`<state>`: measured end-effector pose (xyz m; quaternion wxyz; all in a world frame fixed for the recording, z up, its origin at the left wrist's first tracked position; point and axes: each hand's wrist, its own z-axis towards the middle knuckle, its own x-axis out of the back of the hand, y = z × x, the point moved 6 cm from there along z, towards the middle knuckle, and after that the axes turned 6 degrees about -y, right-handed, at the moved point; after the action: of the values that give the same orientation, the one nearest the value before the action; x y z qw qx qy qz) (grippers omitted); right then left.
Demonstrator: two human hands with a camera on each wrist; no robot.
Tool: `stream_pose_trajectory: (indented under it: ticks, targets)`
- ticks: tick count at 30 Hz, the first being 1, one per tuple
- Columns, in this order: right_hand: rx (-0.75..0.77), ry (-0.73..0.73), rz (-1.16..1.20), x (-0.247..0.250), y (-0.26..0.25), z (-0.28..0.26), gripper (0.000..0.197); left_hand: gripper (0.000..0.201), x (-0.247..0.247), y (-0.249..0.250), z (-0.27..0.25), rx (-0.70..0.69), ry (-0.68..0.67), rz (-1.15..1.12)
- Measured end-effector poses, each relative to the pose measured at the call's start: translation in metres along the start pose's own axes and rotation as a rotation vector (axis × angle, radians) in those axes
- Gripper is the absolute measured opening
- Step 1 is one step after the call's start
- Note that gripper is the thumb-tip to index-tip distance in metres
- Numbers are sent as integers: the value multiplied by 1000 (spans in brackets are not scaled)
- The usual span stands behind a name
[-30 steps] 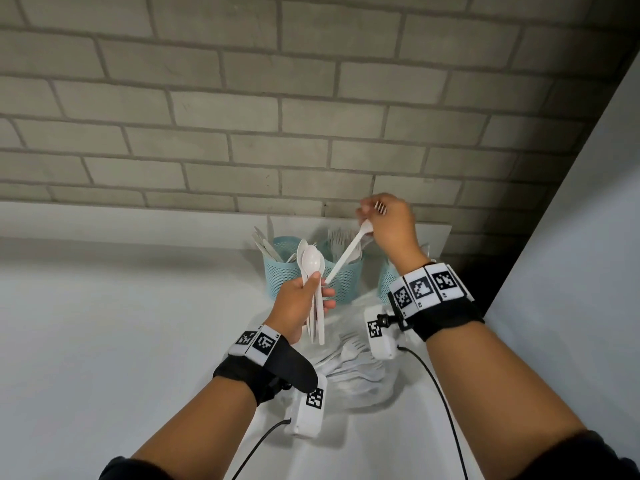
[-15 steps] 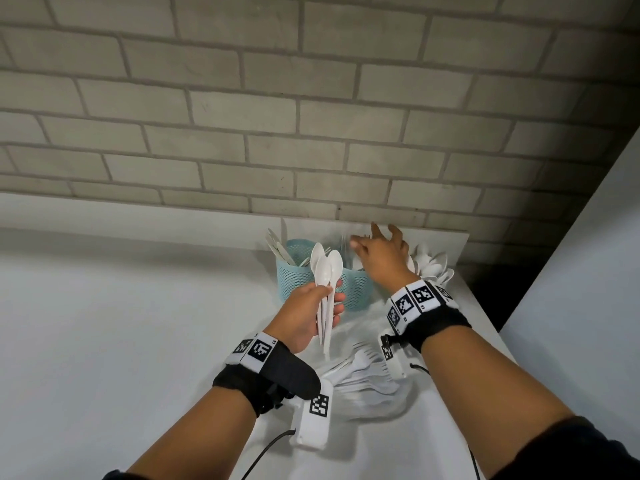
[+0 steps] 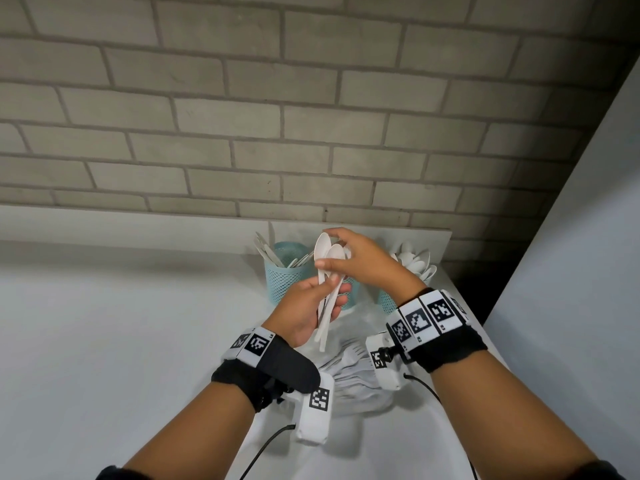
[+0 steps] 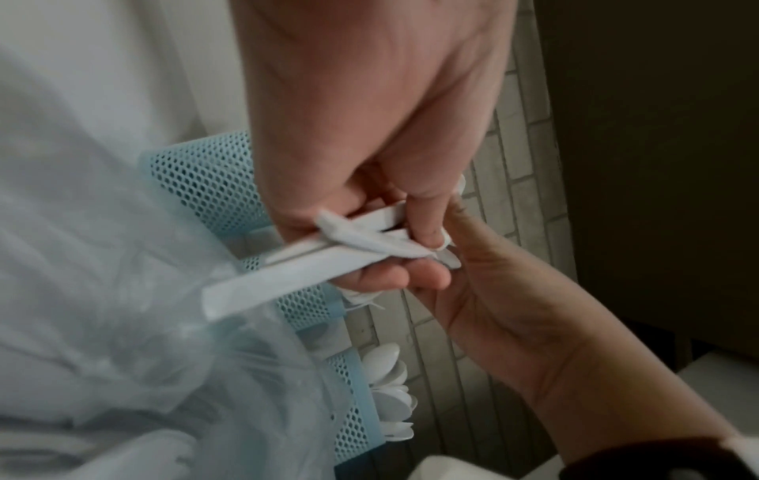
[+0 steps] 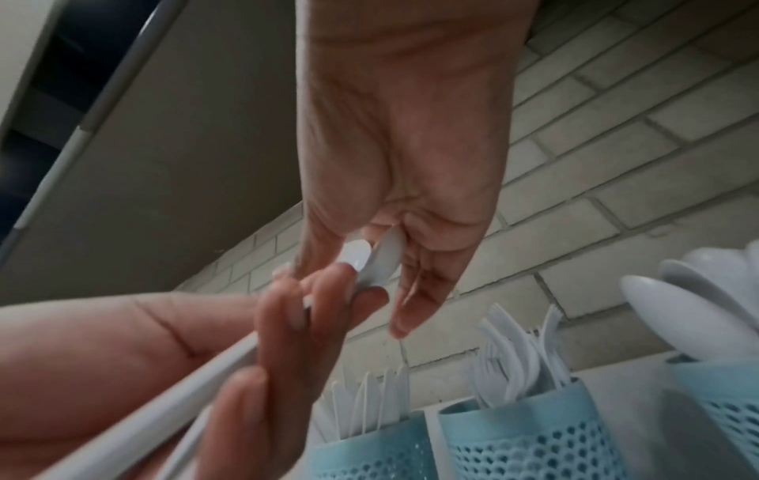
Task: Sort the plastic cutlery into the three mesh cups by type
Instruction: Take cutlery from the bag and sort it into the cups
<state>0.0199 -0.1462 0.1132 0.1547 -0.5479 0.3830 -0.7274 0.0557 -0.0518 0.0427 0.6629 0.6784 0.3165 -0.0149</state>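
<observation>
we see one white counter (image 3: 104, 341) against a grey brick wall (image 3: 277, 116); on it, at the back right, three blue mesh cups stand in a row, just beside one another; the left cup (image 3: 282, 282) holds white plastic knives (image 5: 369, 409), too bunched for us to count; the middle cup (image 5: 529, 445), mostly hidden behind the hands in the head view, holds white forks (image 5: 513, 357), several, the number unclear; the right cup (image 5: 731, 396) is full of white spoons (image 3: 417, 263), bowls up, at least five showing; nearer us on the counter lies one clear plastic bag (image 3: 349, 375) with more white cutlery inside, blurred and uncountable; above the bag, in front of the cups, our left hand (image 3: 304, 310) has thumb and fingers curled round the handles of a small bunch of spoons (image 3: 325, 271), bowls pointing up; we count two bowls plainly in the head view, and the left wrist view shows about three handles crossing, so the exact number is uncertain; our right hand (image 3: 363, 268) reaches over from the right, its thumb and fingers curved loosely round the bowls of the same bunch; whether it really grips them we cannot tell.
</observation>
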Motion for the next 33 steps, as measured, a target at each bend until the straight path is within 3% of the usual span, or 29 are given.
stream_pose_trajectory:
  ticks: [10,15,18,21,25,29,31,33]
  targets:
    - [-51,-35,398,4,24,-17,33,30,-9,-6,-11,91,-93,55]
    - [-102,62,568,0,26,-22,16,38,-17,-11,-14,177,-157,101]
    - [-149,-20,854,-19,26,-27,22,43,-25,-18,-13,223,-203,153]
    - [-196,-14,763,-24,35,-33,23,43,-27,-28,-13,286,-239,225]
    - [-272,336,573,14,62,-39,17,26,-17,-33,-13,259,-169,466]
    - [-152,835,511,86,61,-68,29,21,-3,-27,-9,168,-51,883]
    - [-59,1056,343,116,52,-84,22,20,1,-27,-10,132,-47,1095]
    - [40,1149,199,128,47,-91,11,24,1,-32,-13,130,-70,1292]
